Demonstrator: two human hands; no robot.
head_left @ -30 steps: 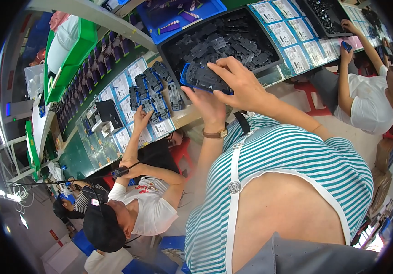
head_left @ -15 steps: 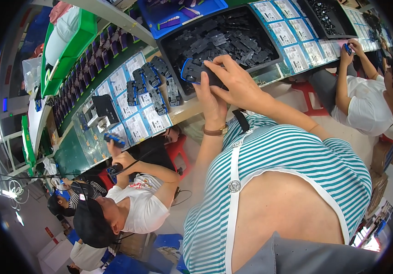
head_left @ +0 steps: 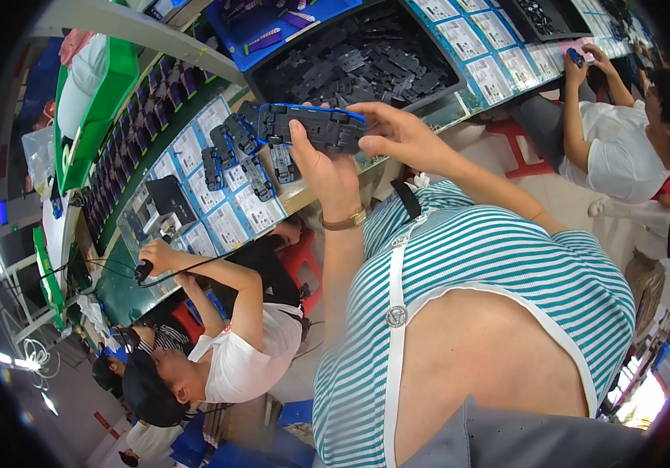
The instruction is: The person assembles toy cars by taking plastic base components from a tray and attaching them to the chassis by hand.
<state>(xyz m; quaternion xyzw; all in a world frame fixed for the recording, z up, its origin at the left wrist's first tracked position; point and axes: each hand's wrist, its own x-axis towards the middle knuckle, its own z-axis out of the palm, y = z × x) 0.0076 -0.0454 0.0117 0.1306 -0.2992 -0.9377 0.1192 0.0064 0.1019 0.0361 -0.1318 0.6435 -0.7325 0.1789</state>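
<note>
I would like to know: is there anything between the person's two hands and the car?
Nothing visible stands between them: the left hand holds the car directly, its thumb over the black underside, and the right hand grips its right end. The tray lies beyond the car.

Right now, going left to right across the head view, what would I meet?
Green bin, black box on the bench, leftmost loose toy car, held toy car, right hand, then the right-hand co-worker's white shirt.
</note>
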